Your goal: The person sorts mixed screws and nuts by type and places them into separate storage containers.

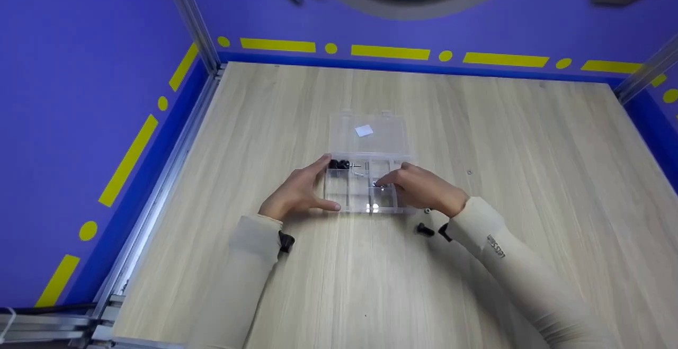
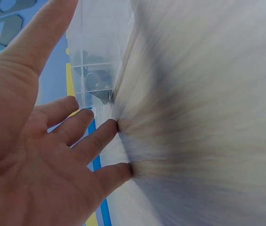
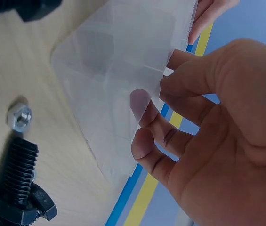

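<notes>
A clear plastic compartment box (image 1: 360,210) lies with its lid (image 1: 389,132) laid back. Its far-left compartment holds black bolts (image 1: 339,164); slim silver screws (image 1: 357,166) lie in the one beside it. My left hand (image 1: 296,190) is spread at the box's left side, thumb along the front edge and fingers near the far-left corner. In the left wrist view its fingers look relaxed. My right hand (image 1: 424,187) reaches over the right part of the box, index finger down among small shiny metal pieces (image 1: 382,187). Whether it pinches one is hidden.
Right of the box, near my right wrist, a metal nut (image 3: 20,117) and black bolts (image 3: 17,188) lie on the wooden table (image 1: 339,285). Another small nut (image 1: 469,171) sits farther right. Blue-purple panels (image 1: 106,73) stand around the table.
</notes>
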A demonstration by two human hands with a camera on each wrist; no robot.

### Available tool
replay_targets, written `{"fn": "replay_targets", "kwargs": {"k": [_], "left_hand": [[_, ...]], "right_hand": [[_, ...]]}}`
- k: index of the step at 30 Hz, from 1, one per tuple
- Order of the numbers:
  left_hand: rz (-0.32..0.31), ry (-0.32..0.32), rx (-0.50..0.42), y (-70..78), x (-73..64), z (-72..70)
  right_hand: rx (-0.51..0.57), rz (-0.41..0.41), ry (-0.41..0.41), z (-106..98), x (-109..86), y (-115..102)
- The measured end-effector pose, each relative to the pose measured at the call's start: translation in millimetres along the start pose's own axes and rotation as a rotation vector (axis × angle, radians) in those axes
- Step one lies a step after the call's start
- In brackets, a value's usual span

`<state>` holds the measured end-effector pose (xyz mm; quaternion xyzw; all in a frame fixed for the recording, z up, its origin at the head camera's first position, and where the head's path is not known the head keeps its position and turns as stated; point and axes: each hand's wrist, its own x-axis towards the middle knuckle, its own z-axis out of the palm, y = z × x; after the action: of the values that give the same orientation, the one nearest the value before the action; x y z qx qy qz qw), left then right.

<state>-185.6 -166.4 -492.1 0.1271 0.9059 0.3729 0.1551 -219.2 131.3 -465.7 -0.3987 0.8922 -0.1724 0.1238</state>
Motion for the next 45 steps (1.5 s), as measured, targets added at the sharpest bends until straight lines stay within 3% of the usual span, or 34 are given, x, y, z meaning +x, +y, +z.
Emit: {"fn": "replay_targets", "kwargs": {"k": [11,22,26,34,45], "left_hand": [[0.001,0.005,0.001,0.5,-0.4,0.0],[0.009,0.003,-0.006,0.8,-0.9,0.0],[0.004,-0.001,-0.002,1.3,-1.5,-0.3],[0.007,0.0,0.005,0.8,-1.2,-0.5],[0.028,0.003,0.004,0.2,-0.9,0.0]], "right_hand": [[0.025,-0.076,0.07,1,0.3,3],[0.033,-0.133,0.084,0,1.5,4],[0.05,-0.122,0.102,-2,-2.1,5],[0.032,-0.048,0.183,-19,-20.5,16],[0.009,0.034,0.31,-30,-68.5,57]]}}
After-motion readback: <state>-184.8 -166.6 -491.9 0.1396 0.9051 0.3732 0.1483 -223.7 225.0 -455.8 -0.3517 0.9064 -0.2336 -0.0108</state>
